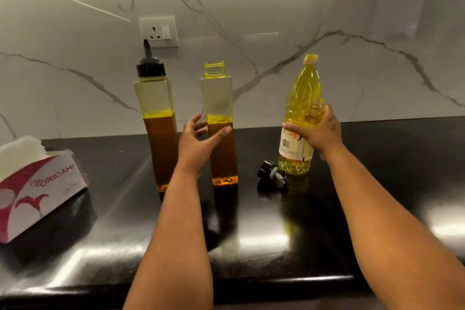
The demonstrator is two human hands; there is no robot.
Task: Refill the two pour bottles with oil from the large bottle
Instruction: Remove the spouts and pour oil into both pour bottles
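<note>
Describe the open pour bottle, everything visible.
The open pour bottle is tall, square and clear, its threaded neck bare. Amber oil fills roughly the lower half. It stands upright on the black counter, between the capped bottle and the large bottle. The left hand reaches around it, fingers spread.

Two square clear pour bottles stand upright, each over half full of amber oil. The capped pour bottle (pixel 158 123) stands at nine o'clock of the open pour bottle (pixel 221 133). The large bottle (pixel 300 118) of yellow oil stands upright at three o'clock, its neck open; a black spout cap (pixel 271 175) lies beside its base.
</note>
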